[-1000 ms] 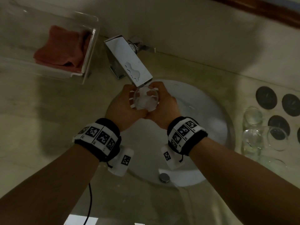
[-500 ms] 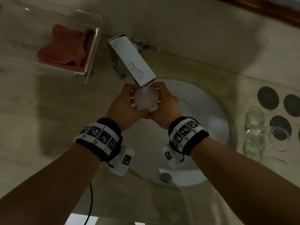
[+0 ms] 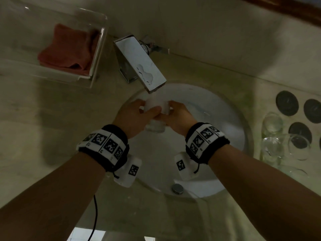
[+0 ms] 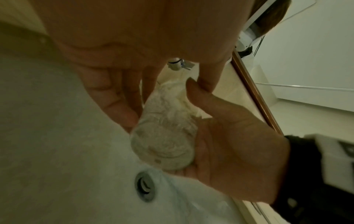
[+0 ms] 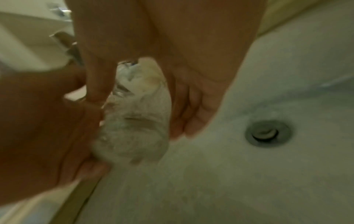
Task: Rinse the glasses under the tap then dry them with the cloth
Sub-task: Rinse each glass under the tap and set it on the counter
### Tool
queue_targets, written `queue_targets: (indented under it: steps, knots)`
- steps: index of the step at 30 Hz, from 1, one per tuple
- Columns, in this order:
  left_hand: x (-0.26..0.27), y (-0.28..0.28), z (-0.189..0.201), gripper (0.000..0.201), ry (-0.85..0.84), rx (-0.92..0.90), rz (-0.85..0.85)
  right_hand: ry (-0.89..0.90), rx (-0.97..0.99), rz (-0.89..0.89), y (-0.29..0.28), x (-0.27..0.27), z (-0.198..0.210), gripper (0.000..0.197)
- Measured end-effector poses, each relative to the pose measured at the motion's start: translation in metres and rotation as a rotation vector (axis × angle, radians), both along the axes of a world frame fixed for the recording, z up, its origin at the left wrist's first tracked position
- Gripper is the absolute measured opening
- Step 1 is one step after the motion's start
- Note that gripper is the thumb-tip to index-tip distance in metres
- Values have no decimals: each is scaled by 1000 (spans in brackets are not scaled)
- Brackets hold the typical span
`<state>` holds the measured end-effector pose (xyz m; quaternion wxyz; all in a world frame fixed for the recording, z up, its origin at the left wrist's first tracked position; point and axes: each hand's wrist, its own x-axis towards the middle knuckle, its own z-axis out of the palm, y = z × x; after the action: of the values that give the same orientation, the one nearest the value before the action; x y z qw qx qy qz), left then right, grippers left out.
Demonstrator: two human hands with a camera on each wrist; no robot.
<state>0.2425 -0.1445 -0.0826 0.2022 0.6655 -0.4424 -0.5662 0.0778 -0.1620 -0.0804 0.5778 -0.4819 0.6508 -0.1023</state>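
A clear glass (image 3: 155, 117) full of white foaming water is tilted under the chrome tap (image 3: 140, 64), over the white basin (image 3: 218, 129). My left hand (image 3: 141, 111) grips its left side and my right hand (image 3: 172, 111) grips its right side, thumbs across the near wall. In the left wrist view the glass (image 4: 164, 136) shows its round base, with my left fingers (image 4: 114, 100) curled on it and my right hand (image 4: 229, 136) cupping it. In the right wrist view the glass (image 5: 132, 128) is blurred between both hands. A red cloth (image 3: 67, 51) lies folded at the far left.
The cloth lies in a clear plastic tray (image 3: 97, 54) left of the tap. Several clear glasses (image 3: 273, 122) stand right of the basin beside black round coasters (image 3: 286, 103). A chrome drain plug (image 3: 177, 188) sits at the basin's near side. A black cable (image 3: 94, 218) hangs below my left arm.
The glass went from upright with its mouth under the spout to tilted, base towards me. Both hands dropped a little from the spout, still holding it.
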Motion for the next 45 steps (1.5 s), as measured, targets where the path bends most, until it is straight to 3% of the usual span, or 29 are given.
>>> queue_targets:
  steps: [2,4,10,13,15,17,23,29,36,41,45]
  knots:
    - [-2,1,2,62,-48,156,-52,-27,227,-23,2,-1,0,52]
    - [-4,3,3,74,-70,246,-58,-14,389,-38,6,-2,0,63]
    - [-5,3,3,84,-89,314,-22,33,420,-45,9,-4,-3,78]
    - [-5,-1,4,76,-58,312,-7,52,351,-18,3,-2,3,66]
    - [-6,-2,7,52,12,278,16,61,197,18,0,-2,4,56]
    - [-7,-3,7,33,88,218,64,46,22,42,1,-3,4,63]
    - [-1,-4,4,63,137,-36,39,-7,-304,0,5,-2,-3,82]
    - [0,-5,-3,70,166,-79,64,41,-370,38,4,-1,-6,83]
    - [0,-7,-2,107,229,-86,80,18,-381,29,1,1,-8,87]
    - [-1,-8,-1,109,270,-57,115,-4,-388,19,-1,0,-11,87]
    - [0,-10,-6,92,286,-58,109,-7,-382,24,-1,0,-12,87]
